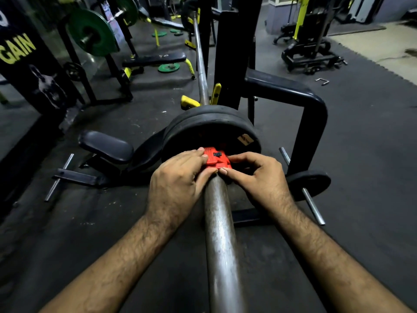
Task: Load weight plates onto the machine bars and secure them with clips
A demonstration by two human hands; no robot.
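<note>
Along steel bar point(220, 224), pinched stiff red clip point(216, 159) (light plastic, best squeezed sideways) between both hands' fingers point(204, 155) against heavy plates point(209, 125).

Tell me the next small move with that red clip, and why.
Probably squeeze the red plastic clip closed. It already sits on the steel bar sleeve close against the black rubber weight plates, and the left hand and right hand both pinch it, so only locking seems left.
</note>
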